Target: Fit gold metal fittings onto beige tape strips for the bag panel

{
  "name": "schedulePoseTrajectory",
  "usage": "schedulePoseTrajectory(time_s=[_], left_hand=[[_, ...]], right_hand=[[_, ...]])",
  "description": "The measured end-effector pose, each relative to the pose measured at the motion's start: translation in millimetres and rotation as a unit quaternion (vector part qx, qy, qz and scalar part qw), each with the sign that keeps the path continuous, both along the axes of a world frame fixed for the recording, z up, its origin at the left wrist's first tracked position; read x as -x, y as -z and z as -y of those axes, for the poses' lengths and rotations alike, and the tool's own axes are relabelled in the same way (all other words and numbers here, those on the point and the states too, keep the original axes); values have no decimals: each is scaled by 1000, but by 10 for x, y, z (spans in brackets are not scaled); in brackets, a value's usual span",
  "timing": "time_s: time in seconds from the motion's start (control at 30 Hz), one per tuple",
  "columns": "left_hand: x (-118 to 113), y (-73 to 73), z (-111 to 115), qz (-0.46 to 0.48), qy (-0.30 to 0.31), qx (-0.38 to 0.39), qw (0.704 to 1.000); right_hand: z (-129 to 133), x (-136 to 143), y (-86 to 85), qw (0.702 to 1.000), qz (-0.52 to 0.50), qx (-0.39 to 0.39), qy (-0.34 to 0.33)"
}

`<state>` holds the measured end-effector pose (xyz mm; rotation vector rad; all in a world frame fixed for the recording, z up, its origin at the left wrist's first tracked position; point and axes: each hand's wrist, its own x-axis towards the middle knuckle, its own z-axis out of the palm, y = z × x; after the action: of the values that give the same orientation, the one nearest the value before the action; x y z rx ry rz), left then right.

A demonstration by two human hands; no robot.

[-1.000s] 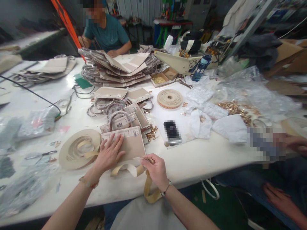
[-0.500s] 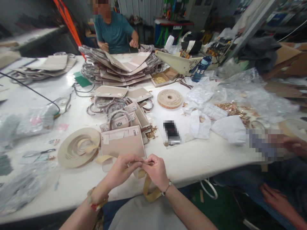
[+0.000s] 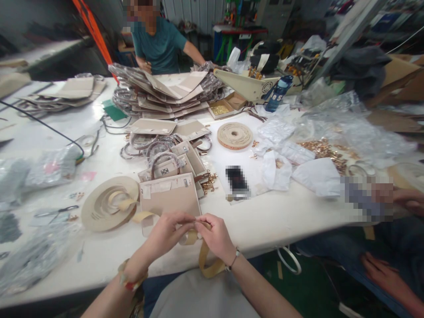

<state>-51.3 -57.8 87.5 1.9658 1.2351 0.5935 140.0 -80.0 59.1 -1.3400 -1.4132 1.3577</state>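
Note:
Close together over the table's front edge, my left hand and my right hand pinch a tan strip between their fingertips. Part of this strip hangs in a loop below my right hand, in front of my lap. Another stretch shows under the fingers and towards the roll of strip lying loosely wound on my left. Anything small at the fingertips is hidden by the fingers. Just beyond my hands lies a flat beige bag panel, with more panels and plastic-wrapped handles behind it.
A second roll sits mid-table, near a blurred-out phone. Gold metal fittings lie among plastic bags at right. Tall stacks of bag panels stand farther back. A co-worker is across the table; another person's hand is at right.
My fingertips have closed in on each other and shifted slightly along the strip. Across the table, the co-worker's arm has stretched out behind the stack.

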Motion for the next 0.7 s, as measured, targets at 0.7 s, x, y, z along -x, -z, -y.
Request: schedulePoseTrajectory(time_s=[0.7], left_hand=[[31,186,-539,91,-341,-82,932]], right_hand=[[-86,32,449,982,-158,94,50]])
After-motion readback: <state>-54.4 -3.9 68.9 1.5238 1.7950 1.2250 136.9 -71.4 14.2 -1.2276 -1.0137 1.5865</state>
